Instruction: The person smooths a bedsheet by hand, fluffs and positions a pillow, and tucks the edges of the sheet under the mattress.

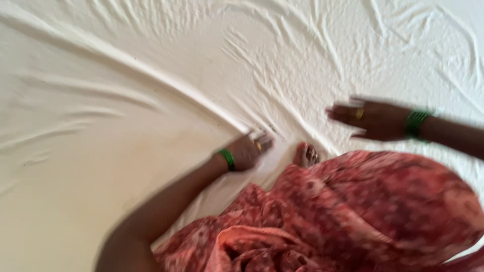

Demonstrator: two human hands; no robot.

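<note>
A wide white sheet fills the view, wrinkled and drawn into long ridges that run toward the left hand. That hand is stretched forward with the arm nearly straight, knuckles up, fingers curled down onto the sheet and seeming to gather a fold of it, though motion blur hides the exact grip. A green bangle sits at its wrist and a ring shows on one finger. Just beside the left hand, on the side of the red patterned garment, a bare foot rests on the sheet, its toes showing past the garment's edge. Beyond the foot, well apart from the left hand, the right hand hovers flat above the sheet, palm down, fingers spread and pointing back toward the left hand, holding nothing; green bangles circle its wrist and a ring marks one finger.
</note>
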